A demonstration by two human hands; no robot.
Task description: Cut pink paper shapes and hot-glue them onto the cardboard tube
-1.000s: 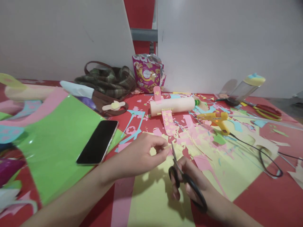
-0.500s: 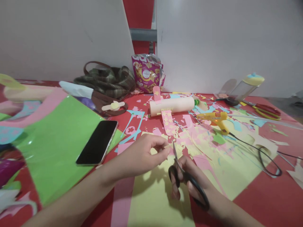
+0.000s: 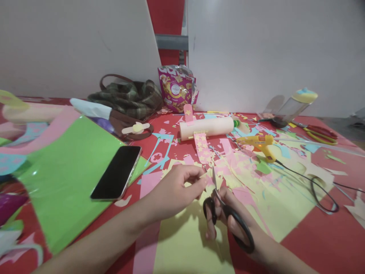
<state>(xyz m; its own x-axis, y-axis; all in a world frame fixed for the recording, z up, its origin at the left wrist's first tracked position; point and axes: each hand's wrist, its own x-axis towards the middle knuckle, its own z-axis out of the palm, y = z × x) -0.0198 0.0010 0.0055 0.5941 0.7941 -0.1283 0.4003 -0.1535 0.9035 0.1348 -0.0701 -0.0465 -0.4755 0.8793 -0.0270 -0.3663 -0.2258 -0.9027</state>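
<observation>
My left hand (image 3: 181,188) pinches a small yellow paper piece (image 3: 205,176) between thumb and fingers. Just to its right, my right hand (image 3: 228,209) grips black-handled scissors (image 3: 239,230) through the loops. The blades (image 3: 214,179) point upward and away from me, close beside the paper piece; whether they touch it I cannot tell. Beneath both hands lies a yellow sheet (image 3: 191,243) beside a pink paper strip (image 3: 144,243). Beyond them a pale paper-covered roll (image 3: 208,128) lies on its side, with a pink strip (image 3: 202,148) carrying yellow stars at its front.
A black-screened phone (image 3: 117,173) rests on green sheeting (image 3: 59,182) at left. On the right lies a yellow glue gun (image 3: 258,144) with its cord (image 3: 302,177). Pliers (image 3: 321,134) and a clear tube (image 3: 289,110) stand farther back. A snack bag (image 3: 177,89) leans against the wall.
The scissor blades have shifted slightly right, away from my left fingers. More of the yellow paper piece shows in my left hand. The things on the table stay as they were.
</observation>
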